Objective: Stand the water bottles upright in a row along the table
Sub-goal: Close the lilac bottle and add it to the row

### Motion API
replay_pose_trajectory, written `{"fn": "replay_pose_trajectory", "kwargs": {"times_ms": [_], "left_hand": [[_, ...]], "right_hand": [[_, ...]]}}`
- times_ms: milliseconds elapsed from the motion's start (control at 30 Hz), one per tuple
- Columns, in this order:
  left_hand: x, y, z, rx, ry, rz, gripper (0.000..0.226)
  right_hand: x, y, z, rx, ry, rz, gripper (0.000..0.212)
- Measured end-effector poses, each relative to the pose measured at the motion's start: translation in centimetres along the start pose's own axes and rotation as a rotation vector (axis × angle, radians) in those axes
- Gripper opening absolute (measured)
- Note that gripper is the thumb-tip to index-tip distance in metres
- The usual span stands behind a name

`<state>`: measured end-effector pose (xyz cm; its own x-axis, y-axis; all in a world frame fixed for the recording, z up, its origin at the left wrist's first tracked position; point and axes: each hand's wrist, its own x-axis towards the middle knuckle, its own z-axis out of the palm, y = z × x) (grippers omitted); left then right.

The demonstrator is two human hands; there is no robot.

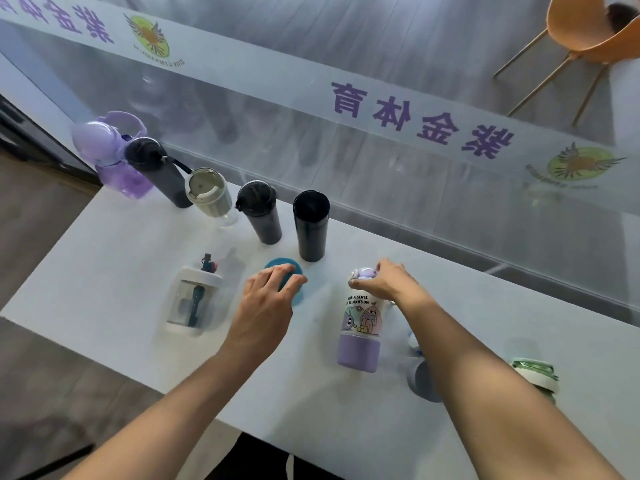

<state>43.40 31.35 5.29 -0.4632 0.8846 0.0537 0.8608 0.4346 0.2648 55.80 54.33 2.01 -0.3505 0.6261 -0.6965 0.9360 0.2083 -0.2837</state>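
Observation:
Several bottles stand upright in a row along the far edge of the white table (104, 289): a purple one (110, 157), a dark one (159, 174), a beige one (209, 197), and two black ones (261, 213) (311, 225). My left hand (266, 299) rests over the teal bottle's (296, 297) lid with fingers curled on it. My right hand (384, 280) grips the purple cap of the cartoon-printed bottle (362, 327), which stands upright. A clear bottle with a white lid (194, 301) stands to the left. A green bottle (538, 375) sits under my right forearm.
A glass wall with purple lettering (415, 116) runs right behind the table. A grey-blue bottle (422, 379) is partly hidden by my right arm. An orange chair (588, 32) stands beyond the glass. The table's near edge drops to a wooden floor on the left.

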Motion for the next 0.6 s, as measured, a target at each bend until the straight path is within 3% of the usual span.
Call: {"fn": "replay_pose_trajectory", "kwargs": {"times_ms": [300,400,600], "left_hand": [[-0.2,0.0,0.1,0.085,-0.06,-0.012,0.063],[0.2,0.1,0.0,0.097,-0.066,-0.02,0.061],[0.0,0.0,-0.1,0.085,-0.063,-0.016,0.059]], "right_hand": [[1.3,0.1,1.7,0.121,0.025,0.051,0.077],[0.5,0.7,1.3,0.141,0.044,0.08,0.054],[-2.0,1.1,-0.1,0.178,0.197,0.054,0.071]]}}
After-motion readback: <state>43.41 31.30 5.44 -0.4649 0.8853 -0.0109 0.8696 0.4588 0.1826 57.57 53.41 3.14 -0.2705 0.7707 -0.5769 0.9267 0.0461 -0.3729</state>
